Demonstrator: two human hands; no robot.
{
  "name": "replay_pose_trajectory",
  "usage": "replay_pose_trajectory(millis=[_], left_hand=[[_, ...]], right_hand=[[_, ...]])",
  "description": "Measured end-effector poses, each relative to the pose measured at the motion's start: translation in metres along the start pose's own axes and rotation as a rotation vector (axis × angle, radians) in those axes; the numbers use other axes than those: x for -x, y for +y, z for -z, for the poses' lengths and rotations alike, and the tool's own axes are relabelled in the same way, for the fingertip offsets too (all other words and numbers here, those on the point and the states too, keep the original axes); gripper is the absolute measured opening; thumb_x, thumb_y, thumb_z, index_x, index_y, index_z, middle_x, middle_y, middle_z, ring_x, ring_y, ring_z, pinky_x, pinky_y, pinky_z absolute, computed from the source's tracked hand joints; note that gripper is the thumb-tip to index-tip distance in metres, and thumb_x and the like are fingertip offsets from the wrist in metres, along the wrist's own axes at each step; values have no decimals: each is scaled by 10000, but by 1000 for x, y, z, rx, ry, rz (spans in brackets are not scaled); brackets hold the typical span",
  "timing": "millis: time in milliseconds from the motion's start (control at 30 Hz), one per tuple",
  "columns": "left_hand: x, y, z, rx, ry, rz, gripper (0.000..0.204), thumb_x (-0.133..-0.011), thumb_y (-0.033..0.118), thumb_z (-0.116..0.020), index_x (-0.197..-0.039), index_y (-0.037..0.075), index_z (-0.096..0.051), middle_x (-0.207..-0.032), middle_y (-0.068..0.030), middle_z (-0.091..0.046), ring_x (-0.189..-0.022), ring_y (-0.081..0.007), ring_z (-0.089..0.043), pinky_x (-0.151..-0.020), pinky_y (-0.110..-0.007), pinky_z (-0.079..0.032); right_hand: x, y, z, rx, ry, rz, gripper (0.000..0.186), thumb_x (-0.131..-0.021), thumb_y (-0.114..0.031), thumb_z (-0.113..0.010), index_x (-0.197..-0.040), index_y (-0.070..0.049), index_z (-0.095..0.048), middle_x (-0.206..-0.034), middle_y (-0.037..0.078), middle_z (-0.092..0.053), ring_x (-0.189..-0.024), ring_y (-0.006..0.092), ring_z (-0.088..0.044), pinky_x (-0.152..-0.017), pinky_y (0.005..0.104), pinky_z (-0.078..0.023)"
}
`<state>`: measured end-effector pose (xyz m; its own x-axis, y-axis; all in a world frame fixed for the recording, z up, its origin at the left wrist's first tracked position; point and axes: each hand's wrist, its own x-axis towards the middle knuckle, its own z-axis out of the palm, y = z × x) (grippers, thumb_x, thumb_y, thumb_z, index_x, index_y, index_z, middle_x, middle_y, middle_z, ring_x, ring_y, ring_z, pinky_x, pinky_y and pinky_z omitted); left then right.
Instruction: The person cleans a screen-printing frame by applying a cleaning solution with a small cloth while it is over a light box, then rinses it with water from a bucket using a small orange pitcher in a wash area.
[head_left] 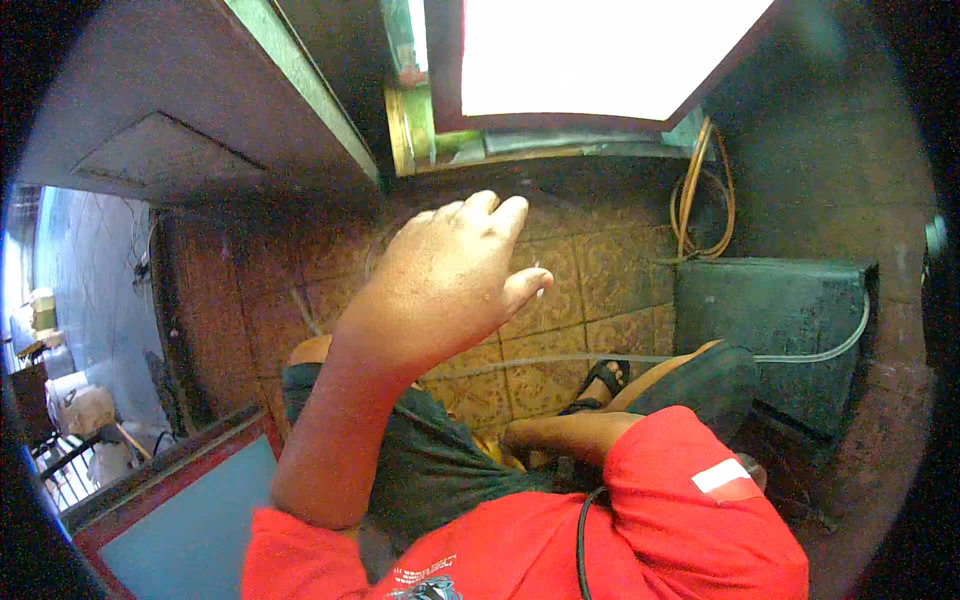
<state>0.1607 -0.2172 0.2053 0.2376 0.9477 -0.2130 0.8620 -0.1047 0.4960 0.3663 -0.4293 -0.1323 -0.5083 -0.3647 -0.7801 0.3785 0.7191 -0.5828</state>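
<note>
My left hand (450, 262) is raised in the middle of the view, its back turned up. The thumb stands away from the fingers, which bend forward and are partly hidden behind the knuckles. Nothing shows between them; a tiny white speck sits by the thumb tip. Beyond this hand, a bright white lit panel (590, 55) in a dark red frame glows at the top. My right hand (515, 437) rests low in my lap, between my legs in dark shorts (430, 450). Its fingers are hidden, so any hold cannot be made out.
A dark green box (770, 320) stands at the right, with a pale hose (820, 355) bending round it. Looped orange cable (730, 200) hangs behind. A large panel (180, 110) juts in at upper left. A red-framed board (190, 525) leans lower left. Patterned tiles (545, 325) cover the floor.
</note>
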Motion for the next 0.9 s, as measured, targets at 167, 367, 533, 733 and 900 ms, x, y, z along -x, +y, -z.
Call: replay_pose_trajectory(millis=[167, 367, 533, 733, 900], left_hand=[[-4, -2, -1, 18, 58, -29, 603, -836, 392, -593, -1251, -26, -463, -1270, -228, -493, -1180, -339, -480, -1002, -389, -383], [-27, -45, -26, 92, -71, 63, 643, -836, 406, -599, -1291, -20, -439, -1294, -215, -486, -1203, -322, -470, -1015, -368, -368], [-39, -25, -22, 122, -30, 83, 632, -827, 394, -611, -1276, -22, -456, -1259, -213, -517, -1177, -312, -496, -993, -366, -387], [-34, -50, -38, 61, -60, 98, 644, -832, 420, -596, -1271, -31, -460, -1283, -203, -506, -1181, -303, -497, -992, -361, -389], [0, 27, 10, 54, -107, 98, 571, -840, 345, -625, -1246, -29, -480, -1220, -213, -549, -1137, -315, -531, -956, -367, -414]], right_hand=[[-2, 18, 51, 120, 18, 4, 497, -669, -293, -672, -1102, -102, -520, -1059, 189, -525, -921, 373, -515, -754, 457, -441], [30, 16, 89, 255, 64, 12, 383, -699, -257, -642, -1032, -77, -579, -980, 173, -579, -847, 350, -554, -700, 452, -455], [47, 15, 106, 347, 119, 41, 302, -724, -227, -616, -973, -56, -627, -913, 161, -625, -785, 330, -587, -655, 448, -466], [261, 0, 231, 211, 464, -56, 215, -767, -194, -587, -894, -45, -676, -805, 142, -663, -683, 314, -606, -606, 432, -480], [391, 154, 190, 76, 2014, -9, 171, -875, -180, -551, -938, -33, -611, -878, 78, -653, -754, 196, -611, -667, 317, -499]])
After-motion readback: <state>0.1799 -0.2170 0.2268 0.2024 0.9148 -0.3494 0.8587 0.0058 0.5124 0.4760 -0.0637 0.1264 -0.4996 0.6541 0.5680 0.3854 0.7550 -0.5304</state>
